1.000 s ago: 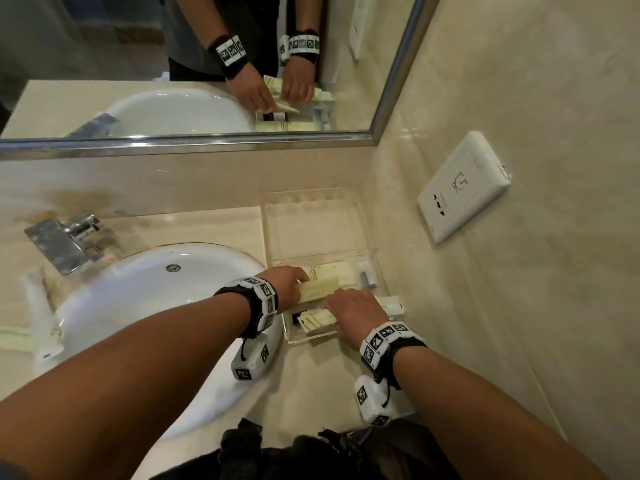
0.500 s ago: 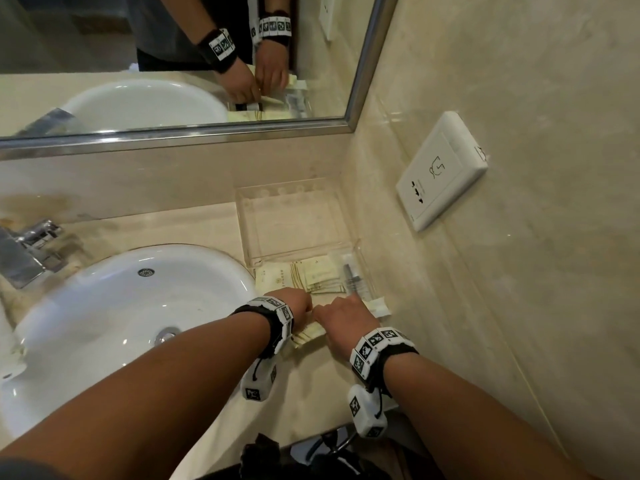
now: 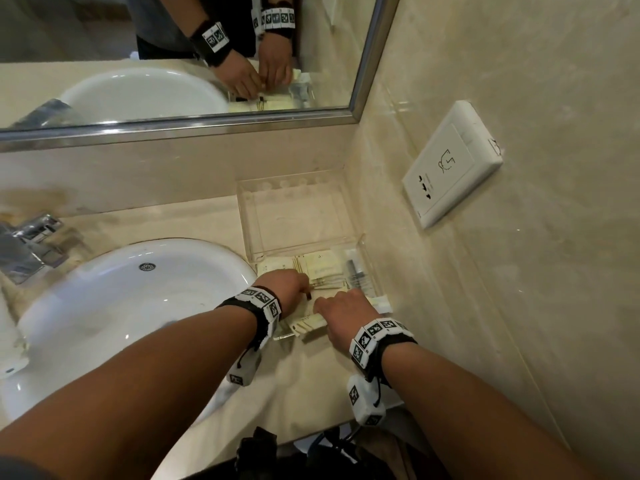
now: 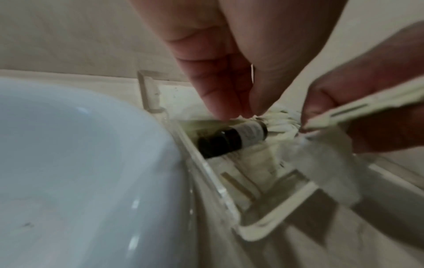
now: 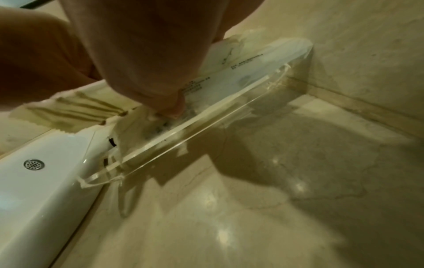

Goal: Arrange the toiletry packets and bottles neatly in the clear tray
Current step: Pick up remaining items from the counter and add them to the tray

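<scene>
A clear tray sits on the counter in the corner by the wall. Cream packets and a clear sachet lie flat in its near end; the far half is bare. My left hand reaches down into the near end, and its fingertips pinch the packet edges beside a small dark bottle lying against the tray wall. My right hand grips a flat stack of cream packets at the tray's front wall, with one finger pressing down inside.
A white sink basin borders the tray on the left, with a chrome tap behind it. The tiled wall with a white socket plate stands close on the right. A mirror hangs above the counter's back edge.
A second ago my left hand held a packet stack above the tray; those packets now lie flat inside. Both hands have stayed low at the tray's near end.
</scene>
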`<state>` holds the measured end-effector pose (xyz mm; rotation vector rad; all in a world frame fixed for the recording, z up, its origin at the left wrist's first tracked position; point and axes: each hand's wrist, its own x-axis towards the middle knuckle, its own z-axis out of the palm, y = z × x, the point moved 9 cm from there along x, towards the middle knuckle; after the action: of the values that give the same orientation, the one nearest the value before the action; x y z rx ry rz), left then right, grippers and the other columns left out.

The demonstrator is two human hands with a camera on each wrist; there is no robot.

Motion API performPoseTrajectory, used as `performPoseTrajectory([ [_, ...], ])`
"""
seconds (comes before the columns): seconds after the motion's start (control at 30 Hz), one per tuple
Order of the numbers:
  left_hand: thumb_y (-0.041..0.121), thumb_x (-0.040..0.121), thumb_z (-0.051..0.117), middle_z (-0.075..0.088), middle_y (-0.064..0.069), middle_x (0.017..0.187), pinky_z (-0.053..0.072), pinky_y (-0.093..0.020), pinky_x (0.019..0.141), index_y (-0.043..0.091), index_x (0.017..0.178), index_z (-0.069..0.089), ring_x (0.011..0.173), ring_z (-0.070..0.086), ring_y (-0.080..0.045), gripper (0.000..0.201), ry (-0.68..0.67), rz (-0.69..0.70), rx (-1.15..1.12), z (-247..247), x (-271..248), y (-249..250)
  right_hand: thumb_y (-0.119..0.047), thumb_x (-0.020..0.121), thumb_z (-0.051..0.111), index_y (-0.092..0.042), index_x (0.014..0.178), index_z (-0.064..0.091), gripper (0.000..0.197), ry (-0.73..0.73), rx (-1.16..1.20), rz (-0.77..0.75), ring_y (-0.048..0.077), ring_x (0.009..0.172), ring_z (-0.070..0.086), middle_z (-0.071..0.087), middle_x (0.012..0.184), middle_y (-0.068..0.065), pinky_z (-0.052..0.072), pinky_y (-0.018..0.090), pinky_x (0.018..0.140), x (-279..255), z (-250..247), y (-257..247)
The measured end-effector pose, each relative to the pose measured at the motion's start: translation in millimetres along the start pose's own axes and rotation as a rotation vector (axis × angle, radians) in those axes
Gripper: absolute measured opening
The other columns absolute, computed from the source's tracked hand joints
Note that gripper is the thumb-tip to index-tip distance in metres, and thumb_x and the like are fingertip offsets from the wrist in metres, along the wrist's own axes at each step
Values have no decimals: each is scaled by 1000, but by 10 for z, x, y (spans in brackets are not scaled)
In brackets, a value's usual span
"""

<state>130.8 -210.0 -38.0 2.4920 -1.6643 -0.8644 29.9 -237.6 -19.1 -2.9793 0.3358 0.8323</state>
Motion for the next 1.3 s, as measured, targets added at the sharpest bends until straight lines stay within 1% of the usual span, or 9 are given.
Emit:
performPoseTrajectory([
  [0.07, 25, 94, 49, 66, -3, 106, 45, -31, 76, 20, 108, 64, 97, 61, -25, 22, -3, -34, 11, -69, -54, -131, -14, 87, 52, -22, 127, 52, 41, -2, 23, -6, 27, 94, 63, 70, 101, 3, 44, 49, 95, 12, -3, 7],
  [0.17, 40, 94, 49, 67, 0, 98, 49, -32, 75, 22, 104, 64, 91, 61, -24, 25, -92, -77, 69, -37, -161, -297, -13, 86, 52, -24, 128, 53, 43, 10, 54, -12, 25, 92, 64, 70, 100, 0, 43, 44, 95, 36, 3, 10],
  [0.27, 42, 91, 54, 67, 4, 95, 51, -30, 72, 27, 101, 66, 87, 63, -21, 22, -217, -97, 179, 120, -210, -334, -13, 86, 52, -25, 129, 52, 45, 17, 83, -9, 25, 96, 64, 70, 102, 1, 41, 42, 97, 54, -2, 26],
  [0.33, 43, 91, 51, 68, 4, 88, 50, -29, 67, 25, 97, 67, 80, 65, -21, 25, -248, -118, 251, 197, -203, -298, -13, 86, 51, -25, 130, 51, 46, 17, 95, -6, 26, 99, 63, 69, 104, 3, 40, 42, 98, 66, -3, 42],
  [0.53, 31, 92, 51, 64, 1, 89, 42, -31, 60, 20, 107, 54, 74, 59, -24, 18, -151, -102, 339, 194, -165, -146, -11, 88, 48, -23, 132, 49, 46, 3, 110, 2, 29, 99, 61, 69, 105, 6, 38, 41, 97, 87, 13, 47],
  [0.63, 28, 88, 56, 61, 3, 82, 41, -31, 59, 20, 106, 51, 72, 59, -24, 21, -129, -99, 348, 172, -181, -113, -12, 88, 47, -23, 132, 49, 45, -7, 114, 0, 31, 99, 61, 71, 104, 6, 39, 41, 97, 85, 30, 45],
  [0.9, 24, 88, 59, 65, 1, 84, 43, -31, 57, 17, 110, 47, 70, 59, -26, 26, -109, -108, 302, 165, -148, -107, -12, 88, 50, -25, 129, 51, 43, -3, 151, -15, 30, 97, 62, 70, 105, 5, 39, 43, 97, 100, 71, 46],
  [1.1, 15, 86, 59, 57, 1, 82, 43, -32, 59, 19, 117, 45, 72, 58, -26, 34, -140, -102, 249, 173, -182, -154, -7, 89, 53, -26, 131, 52, 45, 58, 130, -4, 25, 100, 63, 66, 113, 1, 40, 43, 93, 122, -34, -16],
  [1.3, 19, 92, 53, 64, -4, 96, 47, -34, 65, 17, 106, 51, 82, 63, -27, 15, -169, -49, 223, 145, -175, -271, -10, 85, 59, -26, 117, 65, 37, 88, 107, -1, 26, 100, 60, 63, 107, 2, 42, 44, 92, 189, -122, -88],
])
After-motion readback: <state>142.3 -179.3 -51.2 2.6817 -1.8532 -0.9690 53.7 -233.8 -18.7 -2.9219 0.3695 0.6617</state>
